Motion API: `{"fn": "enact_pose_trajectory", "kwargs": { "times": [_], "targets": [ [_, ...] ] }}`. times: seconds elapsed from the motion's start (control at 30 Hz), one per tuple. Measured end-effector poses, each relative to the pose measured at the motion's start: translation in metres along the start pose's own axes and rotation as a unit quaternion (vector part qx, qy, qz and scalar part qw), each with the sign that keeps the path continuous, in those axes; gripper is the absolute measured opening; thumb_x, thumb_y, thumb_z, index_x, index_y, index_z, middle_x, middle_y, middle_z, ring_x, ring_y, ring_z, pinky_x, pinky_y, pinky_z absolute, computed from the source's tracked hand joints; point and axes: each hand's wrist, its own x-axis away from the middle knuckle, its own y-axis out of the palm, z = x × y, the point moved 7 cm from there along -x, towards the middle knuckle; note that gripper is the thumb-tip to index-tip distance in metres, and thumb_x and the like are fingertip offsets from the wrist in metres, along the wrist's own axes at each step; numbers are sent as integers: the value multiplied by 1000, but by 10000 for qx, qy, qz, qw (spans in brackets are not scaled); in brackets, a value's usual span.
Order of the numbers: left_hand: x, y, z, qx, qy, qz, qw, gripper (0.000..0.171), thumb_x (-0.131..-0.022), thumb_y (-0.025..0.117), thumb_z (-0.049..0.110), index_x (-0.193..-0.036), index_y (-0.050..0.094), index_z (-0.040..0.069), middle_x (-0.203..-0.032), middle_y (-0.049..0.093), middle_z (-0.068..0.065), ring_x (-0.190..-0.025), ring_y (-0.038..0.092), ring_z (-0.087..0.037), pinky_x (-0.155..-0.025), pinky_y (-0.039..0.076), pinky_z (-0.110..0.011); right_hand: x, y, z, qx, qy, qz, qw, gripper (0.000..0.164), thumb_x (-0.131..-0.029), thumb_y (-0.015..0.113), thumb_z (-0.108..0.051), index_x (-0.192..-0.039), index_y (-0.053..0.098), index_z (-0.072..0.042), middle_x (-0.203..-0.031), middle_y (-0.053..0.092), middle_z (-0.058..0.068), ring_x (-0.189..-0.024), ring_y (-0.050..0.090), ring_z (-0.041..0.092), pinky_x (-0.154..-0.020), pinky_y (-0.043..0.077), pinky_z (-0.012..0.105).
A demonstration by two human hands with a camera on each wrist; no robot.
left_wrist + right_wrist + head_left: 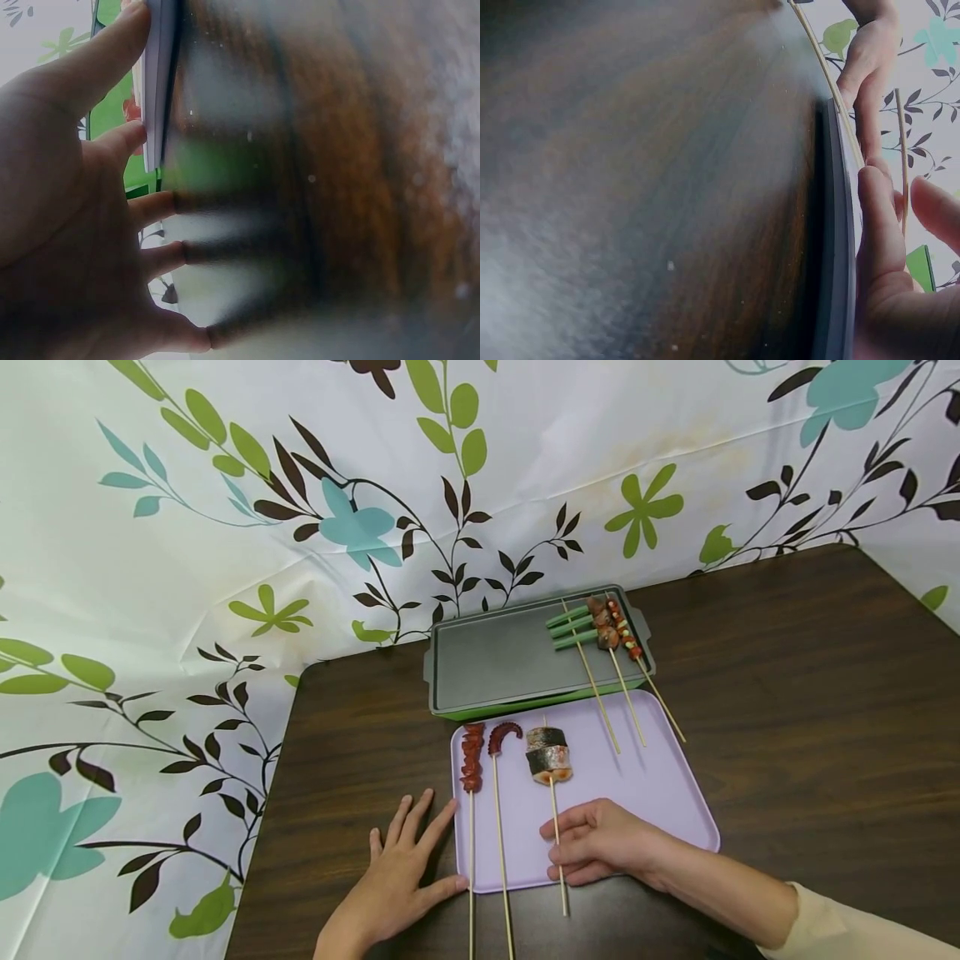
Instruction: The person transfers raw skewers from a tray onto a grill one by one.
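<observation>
Skewer of dark-and-pale banded rolls on a thin wooden stick (548,755) has its food over the far half of the smooth lilac rectangular tray (652,793), its stick jutting past the tray's near edge. My right hand (596,843), over the near part of the tray, has fingers and thumb bent about that stick; how firmly they pinch I cannot tell. My left hand (401,872) lies spread on the dark wood-grained counter (360,760) at the tray's left edge, beside the stick of a red chunky-meat skewer (472,760).

I judge the banded piece light, with a stiff, slim stick and most of its weight at the food end, so it could roll or dip if held too near the tail. The bare stick just below the rolls looks the best place to hold; squeezing the rolls might shift them.

From overhead I see all the food, but not the height of the stick. My right wrist view shows a stick standing clear above the tray's rim, and my left wrist view shows thumb and forefinger reaching that rim while the other fingertips meet the counter
</observation>
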Motion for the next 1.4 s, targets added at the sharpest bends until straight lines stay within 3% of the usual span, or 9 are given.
{"fn": "enact_pose_trajectory", "kwargs": {
  "times": [0.63, 1.07, 1.4],
  "targets": [
    [0, 1, -1, 34, -15, -42, 10000, 83, -80, 49, 74, -150, 14, 47, -161, 7, -3, -145, -3, -37, -95, 3, -80, 19, -17, 0, 99, -346, 326, 9988, 53, -86, 69, -7, -128, 47, 17, -103, 69, 21, -90, 70, 24, -74, 56, 35],
    [0, 2, -2, 13, -89, -98, 9999, 85, -78, 50, 75, -150, 12, 49, -161, 7, -2, -146, -3, -37, -95, 3, -80, 26, -12, -10, 16, -602, -11, 9982, 54, -88, 66, -4, -131, 43, 18, -106, 67, 22, -93, 69, 25, -73, 57, 33],
    [0, 1, -1, -28, -42, -67, 10000, 84, -79, 49, 75, -150, 12, 48, -161, 7, -3, -145, -3, -38, -95, 3, -81, 37, -3, -37, 233, -783, -248, 9963, 51, -90, 64, -5, -133, 45, 14, -104, 67, 21, -93, 69, 26, -74, 56, 33]
  ]
}}
